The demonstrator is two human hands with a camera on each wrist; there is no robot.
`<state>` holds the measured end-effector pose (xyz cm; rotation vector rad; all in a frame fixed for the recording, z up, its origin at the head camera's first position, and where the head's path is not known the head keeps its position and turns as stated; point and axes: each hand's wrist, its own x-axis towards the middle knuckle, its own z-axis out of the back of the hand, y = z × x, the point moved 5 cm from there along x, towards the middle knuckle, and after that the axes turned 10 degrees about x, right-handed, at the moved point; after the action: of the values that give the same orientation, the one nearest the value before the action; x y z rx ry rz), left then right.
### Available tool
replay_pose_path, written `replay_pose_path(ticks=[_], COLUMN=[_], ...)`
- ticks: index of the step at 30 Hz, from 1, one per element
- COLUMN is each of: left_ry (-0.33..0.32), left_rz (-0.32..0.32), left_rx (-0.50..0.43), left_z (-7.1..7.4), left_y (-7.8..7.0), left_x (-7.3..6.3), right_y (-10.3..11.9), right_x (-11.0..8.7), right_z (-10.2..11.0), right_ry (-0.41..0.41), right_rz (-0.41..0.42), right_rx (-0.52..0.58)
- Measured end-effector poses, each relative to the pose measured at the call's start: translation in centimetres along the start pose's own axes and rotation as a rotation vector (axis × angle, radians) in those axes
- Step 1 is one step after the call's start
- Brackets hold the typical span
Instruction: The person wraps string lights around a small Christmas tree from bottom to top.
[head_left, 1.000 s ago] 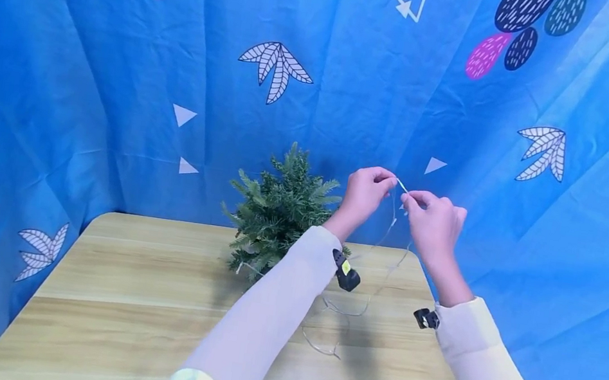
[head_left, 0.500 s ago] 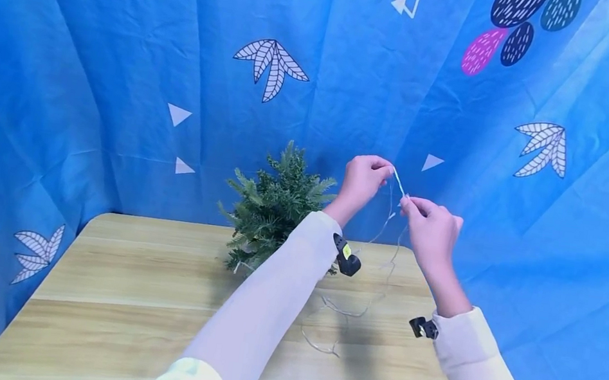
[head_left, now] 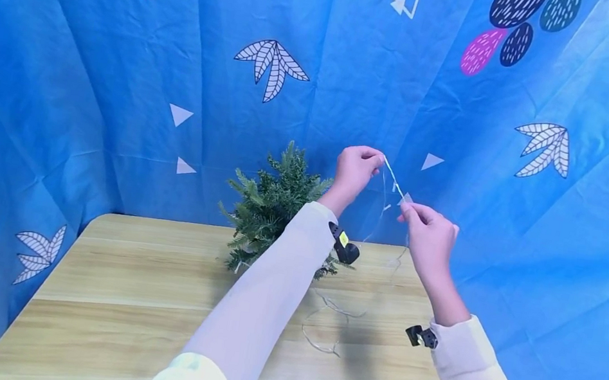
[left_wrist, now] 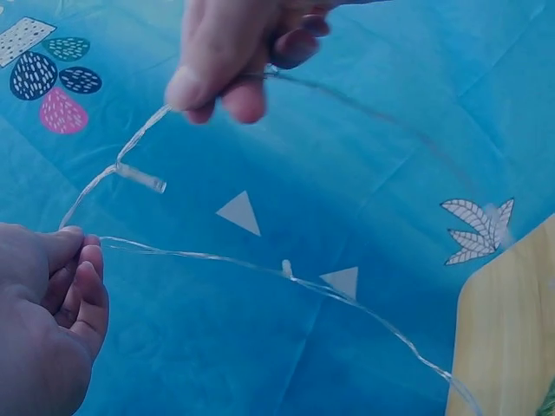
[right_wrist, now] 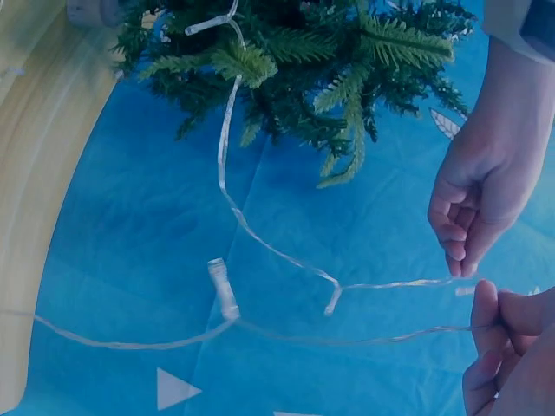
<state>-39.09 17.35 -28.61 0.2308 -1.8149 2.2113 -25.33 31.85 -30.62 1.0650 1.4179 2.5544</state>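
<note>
My left hand point(head_left: 355, 171) pinches the clear wire of a string of fairy lights point(head_left: 393, 175) between thumb and fingertips, up beside a small artificial Christmas tree point(head_left: 266, 210). Lower and to the right, my right hand point(head_left: 430, 240) pinches the same string, and a short stretch runs fairly straight between the two hands. A small bulb point(left_wrist: 141, 178) sticks out of that stretch in the left wrist view. From my left hand the wire sags back toward the green branches point(right_wrist: 347, 52). Another length hangs from my right hand, with a bulb point(right_wrist: 223, 290) on it.
A loose loop of the light string point(head_left: 320, 348) lies on the wooden table point(head_left: 120, 294), partly behind the left sleeve point(head_left: 260, 294). A blue patterned curtain point(head_left: 353, 93) hangs behind the table and along both sides. Black cameras are strapped at both wrists.
My left hand has moved left and up, while my right hand has lowered slightly. The stretch of wire between them has grown longer, with a bulb now showing on it.
</note>
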Motion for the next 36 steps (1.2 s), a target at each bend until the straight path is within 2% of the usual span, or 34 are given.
replay_pose_path(ticks=[4,10,16,21,27,36], left_ry=[-0.014,-0.014,-0.047,-0.084,-0.124,-0.065], left_rz=[-0.001,0.031,0.064,0.071,0.091,0.1], left_rx=[-0.012,-0.056,-0.063,-0.017,0.048,0.158], left_z=[0.3,0.9,2.6,4.1,6.0,7.7], left_y=[-0.1,-0.7,-1.0,-1.3,-1.7,-2.2], left_x=[0.6,1.7,3.2,4.4,5.1,5.6], right_y=[-0.2,-0.4,-0.5,-0.6,-0.4,0.6], right_x=[-0.7,-2.1,-3.5,-4.7,-5.8,-7.1], right_z=[-0.1,-0.4,-1.1,-1.7,-2.3,-2.4], right_ry=[0.012,0.031,0.061,0.094,0.131,0.132], right_rz=[0.012,0.013,-0.001,0.006,0.026,0.086], right_rx=[0.012,0.002,-0.009,0.002,0.001,-0.003])
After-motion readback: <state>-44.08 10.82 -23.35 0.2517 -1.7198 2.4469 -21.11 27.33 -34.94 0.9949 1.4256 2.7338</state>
